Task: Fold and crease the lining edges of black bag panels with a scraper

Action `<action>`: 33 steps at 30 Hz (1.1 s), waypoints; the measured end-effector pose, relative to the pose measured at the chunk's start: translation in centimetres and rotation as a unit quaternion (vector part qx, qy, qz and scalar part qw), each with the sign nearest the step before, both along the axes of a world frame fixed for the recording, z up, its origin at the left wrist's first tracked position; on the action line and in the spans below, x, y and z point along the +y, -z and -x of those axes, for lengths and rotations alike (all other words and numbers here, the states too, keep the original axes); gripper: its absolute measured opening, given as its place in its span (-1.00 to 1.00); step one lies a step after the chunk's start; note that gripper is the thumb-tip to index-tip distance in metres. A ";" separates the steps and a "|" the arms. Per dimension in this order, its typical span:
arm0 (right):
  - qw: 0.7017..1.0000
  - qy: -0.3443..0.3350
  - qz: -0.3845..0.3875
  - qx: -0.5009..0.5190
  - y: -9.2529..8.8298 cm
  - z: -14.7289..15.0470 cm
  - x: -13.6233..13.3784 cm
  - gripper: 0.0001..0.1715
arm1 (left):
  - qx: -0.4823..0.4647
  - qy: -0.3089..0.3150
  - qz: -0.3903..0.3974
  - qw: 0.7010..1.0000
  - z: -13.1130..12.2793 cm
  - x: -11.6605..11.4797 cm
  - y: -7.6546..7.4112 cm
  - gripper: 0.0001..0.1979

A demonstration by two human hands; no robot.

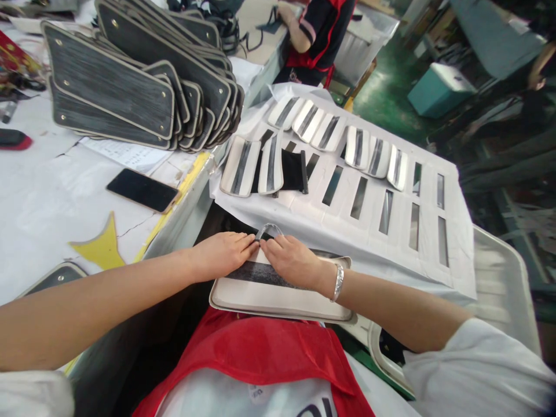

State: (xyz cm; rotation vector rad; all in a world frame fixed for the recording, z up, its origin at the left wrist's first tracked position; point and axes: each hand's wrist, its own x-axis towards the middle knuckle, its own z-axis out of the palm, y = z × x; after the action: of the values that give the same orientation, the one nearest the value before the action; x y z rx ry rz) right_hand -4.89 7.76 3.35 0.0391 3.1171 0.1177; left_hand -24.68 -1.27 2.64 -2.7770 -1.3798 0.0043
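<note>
A cream panel [278, 298] with a dark strip along its middle lies in front of me over my lap. Both hands rest on its far edge, fingers curled and pressed down. My left hand [223, 252] and my right hand [293, 260] meet fingertip to fingertip at a small grey loop [268, 230] that stands up between them. A silver bracelet sits on my right wrist.
A white board [391, 231] with slots carries several cream pieces and a black fabric piece [293, 169]. On the left table [39, 197] are a stack of dark panels [130, 81], a phone [142, 190] and a yellow cutout [102, 246]. Another person in red and black works at the back.
</note>
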 end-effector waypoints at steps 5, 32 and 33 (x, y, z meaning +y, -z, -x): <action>0.999 0.037 -0.032 -0.006 0.0 -1.6 -0.9 -0.63 | 0.015 -0.035 -0.014 0.999 -0.6 -0.7 0.3 -0.64; 0.934 0.218 0.237 0.157 1.2 -11.9 -9.9 -0.72 | -0.222 -0.040 0.028 0.974 -9.5 -7.7 0.9 -0.75; 0.933 0.222 0.234 0.163 1.3 -11.8 -9.9 -0.71 | -0.222 -0.037 0.017 0.974 -9.5 -7.9 1.0 -0.74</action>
State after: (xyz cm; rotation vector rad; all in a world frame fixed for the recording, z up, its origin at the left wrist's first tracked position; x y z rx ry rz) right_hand 6.90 -2.18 2.03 0.8204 3.2498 -0.7008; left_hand -15.21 -9.16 1.62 -2.8643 -1.5747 -0.6321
